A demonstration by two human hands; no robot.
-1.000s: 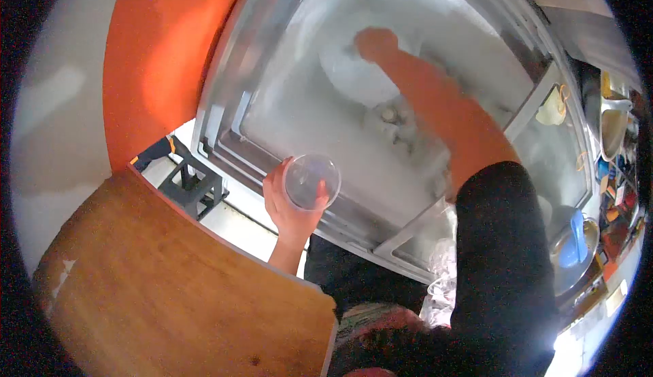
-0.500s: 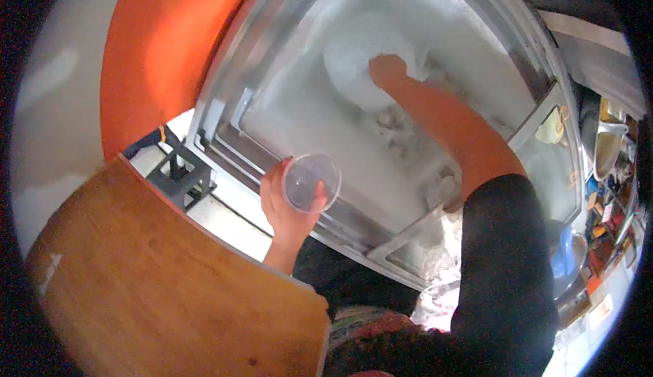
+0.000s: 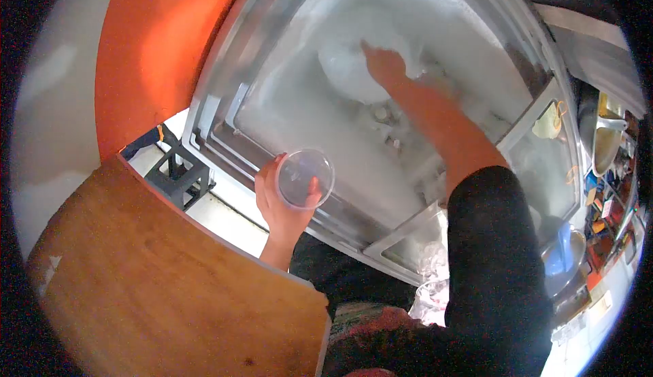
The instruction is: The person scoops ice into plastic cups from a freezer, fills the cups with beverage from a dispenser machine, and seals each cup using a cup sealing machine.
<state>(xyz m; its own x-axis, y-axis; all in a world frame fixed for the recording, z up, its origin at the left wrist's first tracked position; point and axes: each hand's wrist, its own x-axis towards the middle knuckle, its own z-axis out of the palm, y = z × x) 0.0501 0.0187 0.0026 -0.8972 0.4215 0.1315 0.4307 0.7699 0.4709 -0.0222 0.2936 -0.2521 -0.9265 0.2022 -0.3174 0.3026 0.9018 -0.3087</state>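
My left hand (image 3: 275, 197) is wrapped around a clear plastic cup (image 3: 306, 179), its round mouth turned up toward me, over the near edge of a chest freezer (image 3: 231, 128). The cup looks empty. Deep inside the freezer, my right hand (image 3: 386, 66) is over a round white tub or bag (image 3: 347, 71), blurred by cold mist. One fingertip or the thumb sticks out and the rest look curled; whatever they hold, if anything, cannot be made out. Frosty lumps (image 3: 388, 122) lie on the freezer floor below my right forearm.
A wooden board or tabletop (image 3: 183, 275) stands at the lower left. Behind it are a black plastic stool or crate (image 3: 177, 176) and an orange panel (image 3: 170, 43). The freezer's sliding glass lid (image 3: 544, 166) lies to the right, near a bowl with a blue handled item (image 3: 563, 254) and shelves of clutter.
My right hand has shifted slightly up and left inside the freezer, a finger or thumb now sticking out. My left hand still holds the cup. The view has moved a little.
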